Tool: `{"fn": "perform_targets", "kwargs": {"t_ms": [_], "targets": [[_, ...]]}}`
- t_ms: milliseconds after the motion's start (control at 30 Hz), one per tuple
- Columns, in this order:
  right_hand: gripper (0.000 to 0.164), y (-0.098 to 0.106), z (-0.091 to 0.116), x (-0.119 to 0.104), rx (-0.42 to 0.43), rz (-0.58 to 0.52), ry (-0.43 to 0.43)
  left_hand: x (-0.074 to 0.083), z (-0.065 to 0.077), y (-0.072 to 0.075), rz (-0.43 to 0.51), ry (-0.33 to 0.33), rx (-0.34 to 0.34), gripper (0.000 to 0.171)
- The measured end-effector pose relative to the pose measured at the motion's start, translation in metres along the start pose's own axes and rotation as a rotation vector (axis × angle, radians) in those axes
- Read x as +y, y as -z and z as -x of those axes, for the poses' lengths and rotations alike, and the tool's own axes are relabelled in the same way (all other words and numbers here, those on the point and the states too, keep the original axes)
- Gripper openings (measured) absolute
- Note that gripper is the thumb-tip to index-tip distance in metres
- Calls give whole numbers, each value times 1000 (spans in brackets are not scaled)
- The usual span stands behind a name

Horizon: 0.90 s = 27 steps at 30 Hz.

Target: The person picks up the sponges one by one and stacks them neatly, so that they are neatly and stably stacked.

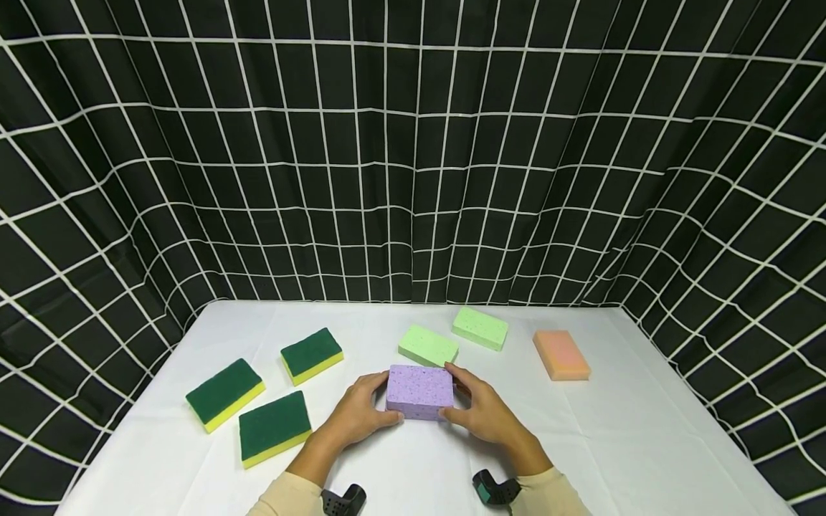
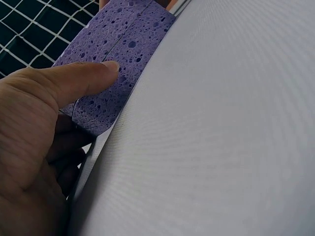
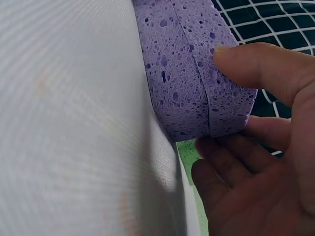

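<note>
Two purple sponges (image 1: 420,387) lie stacked flat at the front middle of the white table, a thin seam between them in both wrist views. My left hand (image 1: 358,412) grips the stack's left end, its thumb pressed on the near face across the purple sponges (image 2: 118,64) around the seam. At the right end, my right hand (image 1: 484,410) holds the stack with its thumb on the near face of the upper purple sponge (image 3: 226,93). The other fingers reach round the ends toward the back and are partly hidden.
Behind the stack lie two light green sponges (image 1: 429,345), (image 1: 480,327) apart from each other. An orange sponge (image 1: 561,355) is at the right. Three green-and-yellow scouring sponges (image 1: 275,424) are spread on the left of the white table (image 1: 645,444). A black gridded curtain (image 1: 413,179) surrounds the back and sides.
</note>
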State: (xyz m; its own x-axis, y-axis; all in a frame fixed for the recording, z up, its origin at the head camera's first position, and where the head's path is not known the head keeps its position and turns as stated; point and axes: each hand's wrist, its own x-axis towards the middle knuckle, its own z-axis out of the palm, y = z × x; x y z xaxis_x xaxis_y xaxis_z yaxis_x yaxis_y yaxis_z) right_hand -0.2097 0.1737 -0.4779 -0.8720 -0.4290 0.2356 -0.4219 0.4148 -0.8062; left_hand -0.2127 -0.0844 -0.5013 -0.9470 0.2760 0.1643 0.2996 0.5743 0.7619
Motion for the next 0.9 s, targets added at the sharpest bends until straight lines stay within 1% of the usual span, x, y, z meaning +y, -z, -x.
{"fn": "perform_targets", "kwargs": {"t_ms": [300, 567, 900], "targets": [[89, -2, 2, 3, -45, 37, -54, 1, 1, 1, 20, -2, 4, 80], [89, -1, 2, 2, -41, 82, -48, -1, 2, 0, 26, 3, 9, 80], [88, 0, 1, 3, -53, 82, -64, 1, 1, 0, 27, 13, 14, 81]]}}
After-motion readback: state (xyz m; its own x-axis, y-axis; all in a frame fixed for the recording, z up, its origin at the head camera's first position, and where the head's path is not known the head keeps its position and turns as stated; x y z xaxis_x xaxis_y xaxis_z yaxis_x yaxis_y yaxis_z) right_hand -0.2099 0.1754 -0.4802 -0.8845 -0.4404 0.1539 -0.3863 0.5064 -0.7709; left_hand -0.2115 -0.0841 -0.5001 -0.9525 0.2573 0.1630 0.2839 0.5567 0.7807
